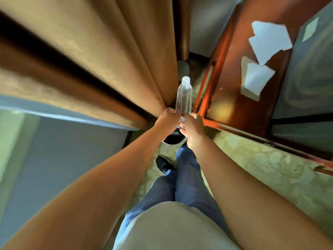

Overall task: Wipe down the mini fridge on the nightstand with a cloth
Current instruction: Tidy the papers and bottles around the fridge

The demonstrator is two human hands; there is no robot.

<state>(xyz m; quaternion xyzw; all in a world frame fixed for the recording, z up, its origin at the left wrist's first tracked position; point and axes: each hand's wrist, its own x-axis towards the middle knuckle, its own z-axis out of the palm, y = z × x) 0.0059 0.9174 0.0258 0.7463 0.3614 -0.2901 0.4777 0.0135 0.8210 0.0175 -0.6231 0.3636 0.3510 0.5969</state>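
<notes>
Both hands meet at the base of a clear plastic bottle (184, 98) held out over the carpet (261, 170). The left hand (168, 119) curls its fingers round the bottle's lower left side; the right hand (191, 130) pinches its bottom end from the right. The bottle stands nearly upright, cap away from the person. Brown curtains (100, 56) hang just beside it on the left, and the corner of a reddish wooden table (232, 98) lies close on the right, leaving a narrow gap. White papers (268, 40) lie towards the table's far edge. No fridge or cloth can be made out.
</notes>
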